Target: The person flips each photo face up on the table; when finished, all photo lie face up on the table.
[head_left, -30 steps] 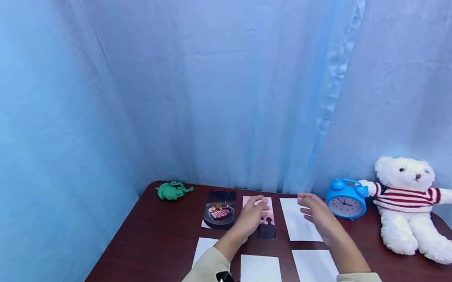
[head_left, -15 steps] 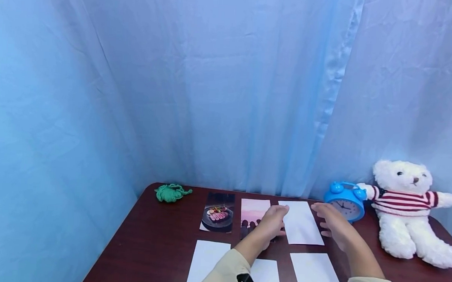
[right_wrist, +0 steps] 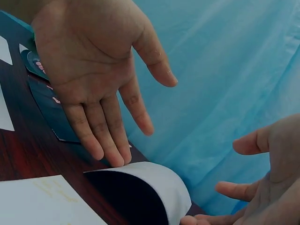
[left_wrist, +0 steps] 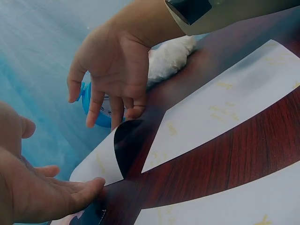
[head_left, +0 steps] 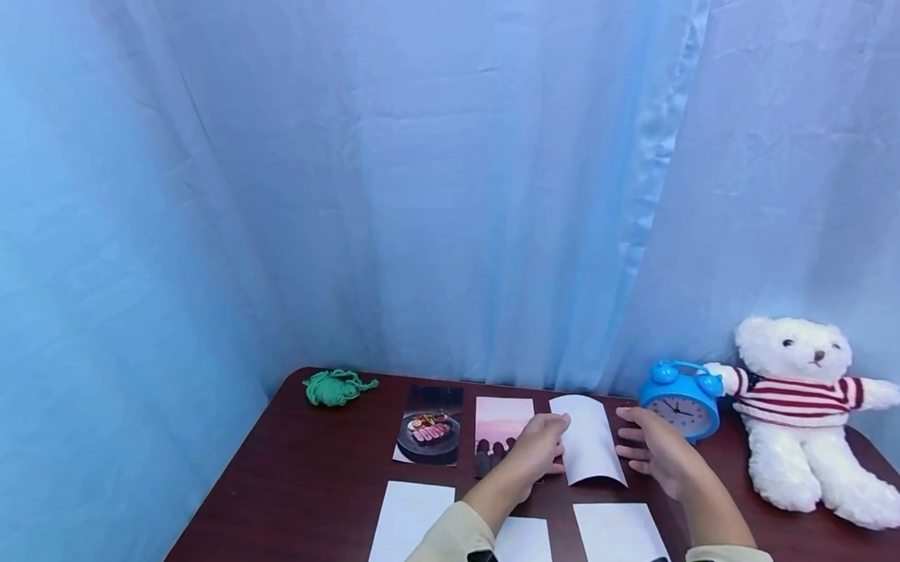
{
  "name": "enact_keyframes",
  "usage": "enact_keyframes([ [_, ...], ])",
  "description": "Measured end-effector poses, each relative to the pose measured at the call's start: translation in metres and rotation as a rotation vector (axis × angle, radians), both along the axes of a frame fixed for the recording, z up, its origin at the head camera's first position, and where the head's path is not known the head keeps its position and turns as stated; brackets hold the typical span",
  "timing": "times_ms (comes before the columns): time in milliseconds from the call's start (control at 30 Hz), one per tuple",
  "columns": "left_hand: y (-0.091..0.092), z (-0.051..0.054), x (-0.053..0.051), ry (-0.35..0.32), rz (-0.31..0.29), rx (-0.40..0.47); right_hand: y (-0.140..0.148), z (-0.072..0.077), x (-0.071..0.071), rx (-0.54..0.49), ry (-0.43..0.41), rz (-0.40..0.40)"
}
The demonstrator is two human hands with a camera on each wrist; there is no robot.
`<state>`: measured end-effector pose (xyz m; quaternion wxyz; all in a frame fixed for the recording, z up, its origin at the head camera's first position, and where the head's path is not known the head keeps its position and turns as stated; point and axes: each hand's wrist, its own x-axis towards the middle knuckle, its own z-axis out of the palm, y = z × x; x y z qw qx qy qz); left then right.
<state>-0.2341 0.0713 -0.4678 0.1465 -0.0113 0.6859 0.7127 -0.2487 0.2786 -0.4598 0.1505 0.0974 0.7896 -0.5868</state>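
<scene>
A white-backed photo card (head_left: 589,443) bows upward between my two hands in the head view. Its dark underside shows in both wrist views. My left hand (head_left: 535,451) touches the card's left edge with extended fingertips, palm facing inward. Against the right edge, my right hand (head_left: 661,455) presses with fairly straight fingers, its thumb held apart. Left of the bowed card lies a pink sunset photo card (head_left: 505,419), partly covered by my left hand. Farther left is a food photo card (head_left: 430,427), face up.
Three white cards, left (head_left: 412,519), middle (head_left: 524,548) and right (head_left: 620,539), lie nearer on the dark table (head_left: 279,490). Green yarn (head_left: 335,388) sits at the back left. A blue alarm clock (head_left: 681,409) and white teddy bear (head_left: 795,409) stand at right, before blue curtains.
My left hand has moved right from the sunset card to the white card; my right hand has shifted slightly right. The white card, flat before, is now bowed upward between them.
</scene>
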Motion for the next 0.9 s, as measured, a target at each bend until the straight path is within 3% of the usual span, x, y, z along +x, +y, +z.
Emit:
enact_keyframes([
  [167, 0.000, 0.001, 0.001, -0.005, -0.007, 0.001, 0.005, -0.001, -0.001, -0.016, -0.005, -0.028],
  [500, 0.008, 0.007, 0.004, -0.001, -0.011, -0.016, 0.006, 0.021, 0.002, -0.004, 0.037, -0.038],
  [733, 0.020, 0.009, 0.005, 0.095, 0.028, -0.109, 0.004, 0.024, 0.007, -0.020, 0.070, -0.020],
  [900, 0.027, 0.013, 0.003, 0.166, 0.055, -0.008, 0.002, 0.028, 0.009, -0.048, 0.088, -0.003],
])
